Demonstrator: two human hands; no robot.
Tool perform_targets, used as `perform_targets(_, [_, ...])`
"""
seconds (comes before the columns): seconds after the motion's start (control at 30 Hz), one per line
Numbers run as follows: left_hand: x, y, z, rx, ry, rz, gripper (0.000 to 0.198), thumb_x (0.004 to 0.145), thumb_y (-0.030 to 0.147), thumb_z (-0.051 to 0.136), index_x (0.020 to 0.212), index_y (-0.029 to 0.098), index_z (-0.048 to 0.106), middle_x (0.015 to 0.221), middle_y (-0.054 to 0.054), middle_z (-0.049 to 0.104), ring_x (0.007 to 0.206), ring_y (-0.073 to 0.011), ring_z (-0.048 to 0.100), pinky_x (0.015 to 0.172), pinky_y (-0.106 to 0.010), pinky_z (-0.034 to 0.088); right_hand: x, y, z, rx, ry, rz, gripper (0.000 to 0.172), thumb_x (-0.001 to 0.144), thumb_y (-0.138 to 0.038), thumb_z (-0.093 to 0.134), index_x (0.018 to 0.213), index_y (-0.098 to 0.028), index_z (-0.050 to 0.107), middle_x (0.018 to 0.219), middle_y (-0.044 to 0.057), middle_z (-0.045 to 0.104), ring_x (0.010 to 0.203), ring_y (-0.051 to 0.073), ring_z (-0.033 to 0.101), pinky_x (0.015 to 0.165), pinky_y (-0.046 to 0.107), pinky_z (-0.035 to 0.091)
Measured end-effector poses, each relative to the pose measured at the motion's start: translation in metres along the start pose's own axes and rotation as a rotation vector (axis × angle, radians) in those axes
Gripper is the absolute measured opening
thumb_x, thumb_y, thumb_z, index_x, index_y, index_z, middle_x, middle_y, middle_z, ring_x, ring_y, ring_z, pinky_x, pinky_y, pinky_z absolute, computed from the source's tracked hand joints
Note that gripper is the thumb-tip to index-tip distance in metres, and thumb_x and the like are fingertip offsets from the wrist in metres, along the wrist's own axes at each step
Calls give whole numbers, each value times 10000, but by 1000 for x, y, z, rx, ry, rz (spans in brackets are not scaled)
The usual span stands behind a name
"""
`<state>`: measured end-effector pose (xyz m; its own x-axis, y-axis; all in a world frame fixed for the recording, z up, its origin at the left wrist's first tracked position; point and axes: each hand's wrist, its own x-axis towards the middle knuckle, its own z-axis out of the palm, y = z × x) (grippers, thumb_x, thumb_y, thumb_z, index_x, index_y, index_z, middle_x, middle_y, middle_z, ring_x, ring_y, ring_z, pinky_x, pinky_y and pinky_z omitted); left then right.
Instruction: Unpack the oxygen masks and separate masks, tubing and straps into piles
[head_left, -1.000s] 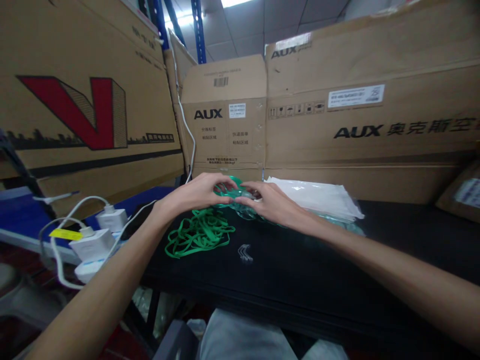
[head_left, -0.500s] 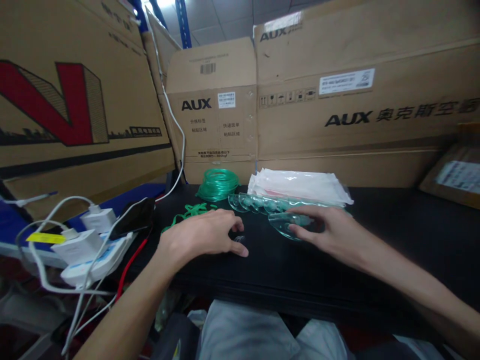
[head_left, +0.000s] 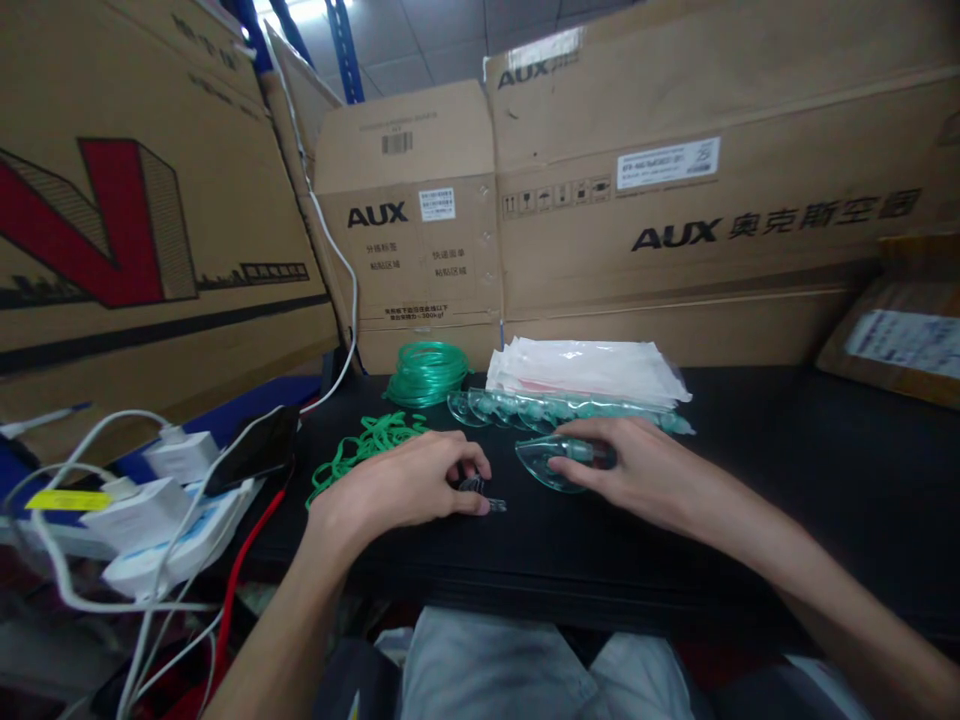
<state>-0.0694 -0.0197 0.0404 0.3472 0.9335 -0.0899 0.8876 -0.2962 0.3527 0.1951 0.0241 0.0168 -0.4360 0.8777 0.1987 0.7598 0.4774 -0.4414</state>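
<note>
A clear green oxygen mask (head_left: 541,464) lies low over the black table, tilted toward the left. My right hand (head_left: 611,455) is closed around its narrow connector end, thumb in front and fingers behind. Left of it, my left hand (head_left: 442,478) rests close to the tabletop, fingers curled and thumb apart from them. Small shiny metal strips (head_left: 495,505) lie at the fingertips and in the gap by the thumb. A tangle of green elastic straps (head_left: 356,450) sits behind my left wrist, partly covered by it.
Behind the hands are a row of nested clear masks (head_left: 502,408), a coil of green tubing (head_left: 427,372) and a stack of white packets (head_left: 589,365). A white power strip (head_left: 161,540) with cables and a dark phone (head_left: 259,450) are left. Cardboard boxes (head_left: 420,250) wall the back.
The view has shifted a little. The mask in my right hand now sits flatter. My left hand's fingers have come closer around the metal strips, and more of the strips show past the thumb.
</note>
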Motion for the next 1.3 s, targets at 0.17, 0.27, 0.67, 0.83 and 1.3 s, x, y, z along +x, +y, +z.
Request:
perform_targets(0.17, [-1, 9, 0, -10, 20, 75, 334, 860, 452, 776, 1156, 302, 733, 1200, -8, 669, 1135, -232, 631, 985, -316, 451, 0, 1, -8, 11, -64, -28, 551, 915, -541, 612, 1303, -170, 735, 1114, 112, 791, 911, 282, 724, 831, 378, 537])
perform_targets(0.27, [4, 14, 2, -6, 18, 182, 114, 902, 329, 746, 1000, 275, 769, 1143, -1, 685, 1124, -216, 632, 1003, -300, 436, -1, -1, -12, 18, -95, -51, 535, 917, -526, 615, 1296, -168, 737, 1130, 111, 789, 929, 276, 723, 858, 374, 539])
perform_targets(0.67, [7, 13, 0, -29, 163, 333, 133, 1021, 304, 602, 1015, 233, 714, 1081, -6, 706, 1064, -190, 638, 960, -278, 435, 1, 22, -3, -52, -83, -111, 528, 925, -539, 611, 1326, -210, 710, 1241, 119, 748, 1082, 303, 701, 973, 398, 519])
perform_targets(0.83, [8, 21, 3, -55, 263, 420, 152, 1072, 293, 514, 1101, 231, 650, 1131, 5, 698, 1086, -165, 631, 981, -261, 410, 0, 13, -9, -3, -103, -141, 457, 944, -479, 595, 1293, -207, 709, 1220, 111, 751, 1050, 294, 697, 940, 382, 510])
perform_targets(1.3, [9, 31, 10, -84, 249, 414, 146, 1013, 343, 637, 1143, 278, 653, 1159, 32, 711, 1145, -184, 639, 998, -271, 416, -2, -4, -18, 225, -227, -234, 366, 997, -492, 537, 1076, -194, 734, 889, 20, 744, 765, 201, 634, 710, 314, 446])
